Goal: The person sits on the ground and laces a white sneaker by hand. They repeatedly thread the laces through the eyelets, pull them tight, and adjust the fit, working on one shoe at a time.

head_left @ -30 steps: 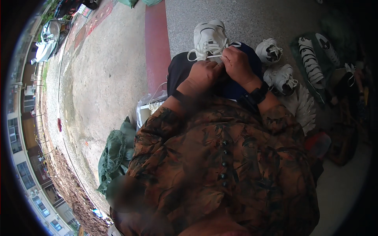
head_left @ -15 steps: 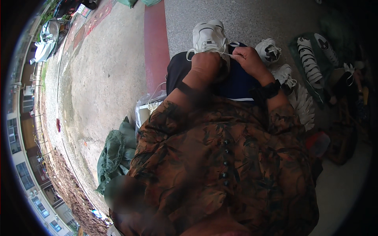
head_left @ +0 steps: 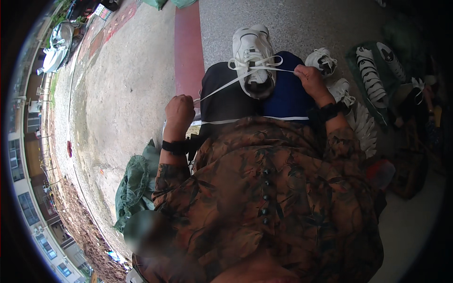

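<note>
A white sneaker point(head_left: 252, 47) rests between my knees, toe pointing away and its opening toward me. Its white shoelace point(head_left: 222, 87) is stretched out to both sides, with loops standing over the tongue. My left hand point(head_left: 180, 112) is closed on one lace end, out to the left past the dark trouser leg. On the right, my right hand point(head_left: 311, 81) pinches the other end above the blue trouser leg point(head_left: 289, 94). Both lengths look taut. The fingers of my left hand are largely hidden behind its back.
More white sneakers point(head_left: 322, 60) stand to the right of my knee. Beyond them, a stack of white shoes point(head_left: 370, 78) lies on a dark green sheet. A green sack point(head_left: 137, 184) sits by my left side. A red stripe point(head_left: 188, 47) runs along the floor.
My left hand has drawn one lace end far out to the left and toward me. My right hand has shifted slightly right and nearer. The sneaker's opening and the lace loops are now uncovered.
</note>
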Available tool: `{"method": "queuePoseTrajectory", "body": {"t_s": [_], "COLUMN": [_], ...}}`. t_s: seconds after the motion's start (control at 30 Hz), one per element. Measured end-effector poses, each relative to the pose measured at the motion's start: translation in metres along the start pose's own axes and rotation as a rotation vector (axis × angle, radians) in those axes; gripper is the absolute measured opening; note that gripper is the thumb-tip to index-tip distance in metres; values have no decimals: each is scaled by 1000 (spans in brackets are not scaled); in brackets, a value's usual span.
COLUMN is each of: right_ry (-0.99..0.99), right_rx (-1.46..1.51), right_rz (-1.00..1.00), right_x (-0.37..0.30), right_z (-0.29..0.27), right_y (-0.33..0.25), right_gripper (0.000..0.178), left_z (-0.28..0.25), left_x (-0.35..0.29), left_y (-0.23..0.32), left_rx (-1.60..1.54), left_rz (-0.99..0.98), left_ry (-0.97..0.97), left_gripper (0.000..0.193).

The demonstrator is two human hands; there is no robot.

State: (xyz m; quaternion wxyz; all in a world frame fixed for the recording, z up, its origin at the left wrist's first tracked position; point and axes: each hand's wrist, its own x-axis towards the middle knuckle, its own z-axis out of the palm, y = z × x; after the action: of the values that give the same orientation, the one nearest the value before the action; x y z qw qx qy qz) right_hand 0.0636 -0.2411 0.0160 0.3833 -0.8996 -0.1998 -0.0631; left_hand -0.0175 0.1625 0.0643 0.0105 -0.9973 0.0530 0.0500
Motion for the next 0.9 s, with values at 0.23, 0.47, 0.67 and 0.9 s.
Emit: {"method": "queuePoseTrajectory", "body": {"t_s": [0.23,0.47,0.67,0.9], "right_ry": [-6,9,78,-141], "right_rx": [41,59,-90,54], "right_rz": [103,147,14,257], "right_x": [-38,-63,-65,-49], "right_z": [-39,-52,-54,-64], "right_y": [50,40,57,48], "right_gripper": [8,6,6,8], "left_z": [16,15,14,28], "left_x": [-2,0,-17,-20], "left_y": [-6,-21,-47,-44], "left_rx": [-66,-85,-144,-310], "left_rz": [-149,-177,-267,-250], "left_ry": [6,2,-5,-17], "left_gripper": [6,5,6,11]}}
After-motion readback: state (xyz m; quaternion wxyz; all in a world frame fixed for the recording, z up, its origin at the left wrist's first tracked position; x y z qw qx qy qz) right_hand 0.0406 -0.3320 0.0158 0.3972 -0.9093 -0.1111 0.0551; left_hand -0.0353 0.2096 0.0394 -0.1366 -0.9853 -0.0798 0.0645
